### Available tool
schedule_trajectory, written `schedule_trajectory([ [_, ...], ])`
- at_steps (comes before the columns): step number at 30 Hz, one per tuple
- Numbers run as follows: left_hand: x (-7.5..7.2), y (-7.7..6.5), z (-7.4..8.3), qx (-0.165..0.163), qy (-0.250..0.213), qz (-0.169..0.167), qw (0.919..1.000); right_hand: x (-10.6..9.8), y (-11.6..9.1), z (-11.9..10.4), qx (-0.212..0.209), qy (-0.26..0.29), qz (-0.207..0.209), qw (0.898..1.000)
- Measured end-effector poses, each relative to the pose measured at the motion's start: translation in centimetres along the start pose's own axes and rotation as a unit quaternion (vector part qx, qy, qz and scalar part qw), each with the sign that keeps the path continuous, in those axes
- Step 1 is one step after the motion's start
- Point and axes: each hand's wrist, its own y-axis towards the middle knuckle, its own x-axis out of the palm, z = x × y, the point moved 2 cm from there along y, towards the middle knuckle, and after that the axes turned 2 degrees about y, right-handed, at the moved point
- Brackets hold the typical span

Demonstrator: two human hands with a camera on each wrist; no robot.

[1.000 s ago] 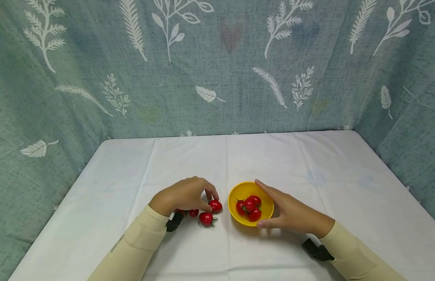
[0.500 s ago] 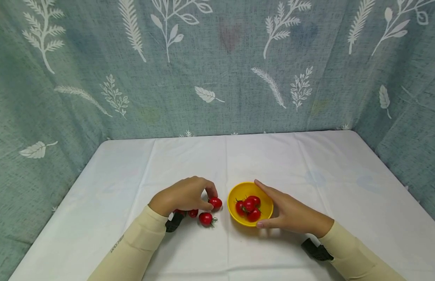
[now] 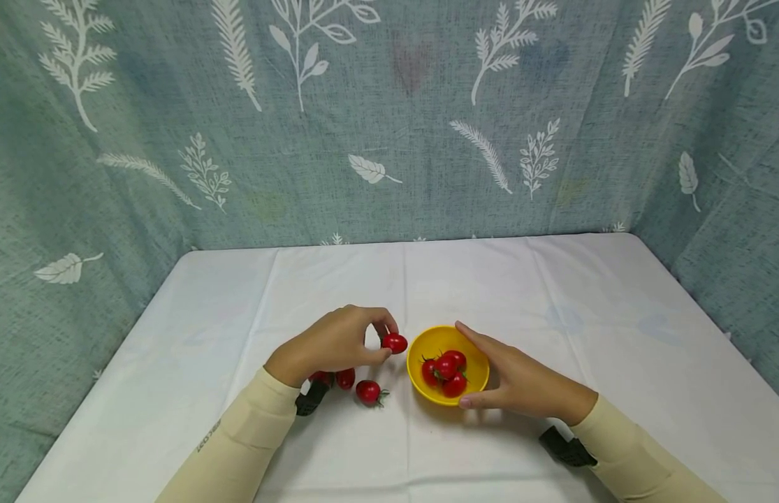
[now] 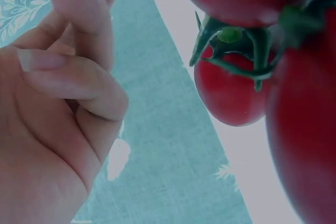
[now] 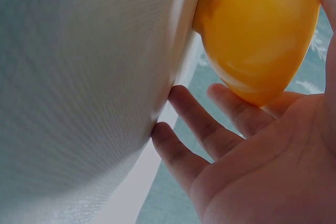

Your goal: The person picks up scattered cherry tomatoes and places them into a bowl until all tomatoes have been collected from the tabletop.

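Our left hand [image 3: 339, 342] has raised a tomato [image 3: 395, 343], fingers [image 3: 384, 318] pinching it, just left of the yellow bowl [image 3: 430, 342] our right hand [image 3: 521, 381] holds.

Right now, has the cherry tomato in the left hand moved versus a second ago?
Yes. In the head view, the cherry tomato pinched by the left hand sits higher and farther right, closer to the stationary yellow bowl.

Soft light brightens the table [image 3: 490, 279]; faint shadow edges the near side of the bowl [image 3: 448, 340]. The right wrist view is dim; the left blurs its closest tomato [image 4: 307, 124].
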Motion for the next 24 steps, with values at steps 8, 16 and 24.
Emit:
schedule_trajectory([
  [8,-0.3,0.0,0.8,0.015,0.008,0.033,0.9993,-0.1,0.1,-0.1,0.001,-0.002,0.001,1.000],
  [16,-0.4,-0.2,2.1,0.040,0.028,0.065,0.9967,0.0,0.2,-0.1,-0.005,0.007,-0.001,1.000],
  [24,0.5,0.1,3.4,0.078,0.041,0.092,0.9918,0.1,0.1,-0.1,-0.003,0.005,-0.003,1.000],
])
